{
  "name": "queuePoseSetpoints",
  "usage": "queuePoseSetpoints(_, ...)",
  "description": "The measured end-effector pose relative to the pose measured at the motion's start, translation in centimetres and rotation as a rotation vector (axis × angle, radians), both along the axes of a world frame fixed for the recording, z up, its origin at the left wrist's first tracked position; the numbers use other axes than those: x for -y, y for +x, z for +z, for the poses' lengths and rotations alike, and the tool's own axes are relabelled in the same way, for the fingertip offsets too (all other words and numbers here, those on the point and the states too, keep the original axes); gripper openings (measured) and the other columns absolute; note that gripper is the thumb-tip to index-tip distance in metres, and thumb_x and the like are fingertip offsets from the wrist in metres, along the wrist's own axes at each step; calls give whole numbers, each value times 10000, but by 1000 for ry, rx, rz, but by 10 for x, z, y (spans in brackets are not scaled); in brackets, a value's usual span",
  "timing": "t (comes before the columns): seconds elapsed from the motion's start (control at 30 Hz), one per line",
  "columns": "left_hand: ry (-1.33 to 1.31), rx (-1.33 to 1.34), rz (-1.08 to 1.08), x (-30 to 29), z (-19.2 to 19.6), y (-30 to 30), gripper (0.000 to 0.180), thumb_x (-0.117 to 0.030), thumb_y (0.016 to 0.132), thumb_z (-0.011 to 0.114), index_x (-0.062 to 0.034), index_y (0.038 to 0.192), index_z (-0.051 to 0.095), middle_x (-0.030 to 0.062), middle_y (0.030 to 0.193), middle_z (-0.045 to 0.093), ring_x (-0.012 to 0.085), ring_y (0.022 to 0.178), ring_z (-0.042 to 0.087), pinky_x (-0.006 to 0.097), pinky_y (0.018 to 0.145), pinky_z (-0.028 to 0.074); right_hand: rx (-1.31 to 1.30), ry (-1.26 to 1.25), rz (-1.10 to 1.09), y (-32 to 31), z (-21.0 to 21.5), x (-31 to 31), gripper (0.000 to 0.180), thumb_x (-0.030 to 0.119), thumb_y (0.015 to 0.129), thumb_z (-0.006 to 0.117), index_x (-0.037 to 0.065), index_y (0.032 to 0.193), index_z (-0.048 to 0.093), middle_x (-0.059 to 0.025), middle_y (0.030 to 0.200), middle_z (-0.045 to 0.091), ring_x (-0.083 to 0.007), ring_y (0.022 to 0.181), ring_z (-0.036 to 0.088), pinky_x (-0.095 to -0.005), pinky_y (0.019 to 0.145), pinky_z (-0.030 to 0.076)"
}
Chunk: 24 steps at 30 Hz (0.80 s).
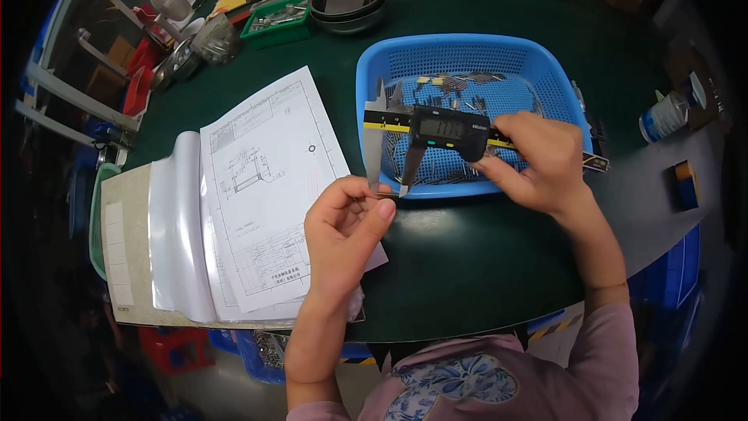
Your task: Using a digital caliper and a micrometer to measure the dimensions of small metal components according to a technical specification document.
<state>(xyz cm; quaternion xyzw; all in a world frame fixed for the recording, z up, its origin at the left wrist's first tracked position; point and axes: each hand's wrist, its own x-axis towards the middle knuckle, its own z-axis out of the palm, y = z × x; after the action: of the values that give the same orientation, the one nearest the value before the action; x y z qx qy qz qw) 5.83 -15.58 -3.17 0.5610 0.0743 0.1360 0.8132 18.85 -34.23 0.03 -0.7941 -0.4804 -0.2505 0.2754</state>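
My right hand (541,160) grips a digital caliper (450,131) with a black display body, its thumb under the slide. The caliper's long jaws point down toward me, spread a little apart. At their tips my left hand (339,238) pinches a small thin metal pin (384,193), which lies between or against the jaw tips; the exact contact is too small to tell. Behind the caliper stands a blue plastic basket (475,40) with perforated walls. Many small metal pins (456,82) lie scattered inside it, partly hidden by the caliper and my right hand.
Left of my hands, an open folder (128,242) holds a technical drawing sheet (273,187). Farther back are a green tray (276,22) of metal parts, dark bowls (347,19) and a small fan (169,1). A white bottle (662,118) stands at the right.
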Motion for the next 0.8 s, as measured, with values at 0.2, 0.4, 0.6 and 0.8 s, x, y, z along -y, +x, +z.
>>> queuePoseSetpoints(0.2, 23, -26, -1, 0, -3, 3, 134, -8, 775, 572, 11, 901, 529, 14, 778, 543, 30, 677, 473, 147, 610, 375, 6, -29, -34, 1, 0, 4, 281, 280, 627, 695, 52, 720, 560, -50, 571, 529, -188, 446, 508, -269, 390, 359)
queuePoseSetpoints(0.4, 11, -47, 15, 0, -1, 2, 112, -16, 786, 564, 13, 889, 531, 11, 767, 538, 28, 666, 465, 145, 601, 368, -22, -21, -26, 0, -2, 0, 287, 282, 629, 694, 48, 732, 564, -51, 575, 532, -191, 450, 512, -274, 402, 369)
queuePoseSetpoints(0.6, -7, -95, 55, 5, -5, 2, 101, -31, 795, 566, 16, 875, 529, 14, 768, 540, 22, 668, 464, 142, 615, 379, -29, -43, -5, 3, -9, -1, 283, 267, 634, 692, 36, 751, 577, -65, 604, 552, -188, 459, 520, -266, 413, 380)
queuePoseSetpoints(0.8, -22, -96, 33, 9, -9, 9, 101, -71, 791, 583, -3, 846, 534, -1, 743, 544, 21, 626, 447, 150, 564, 359, -67, -91, -4, 4, -7, 2, 273, 234, 684, 660, -2, 795, 576, -89, 657, 569, -148, 463, 497, -239, 419, 370)
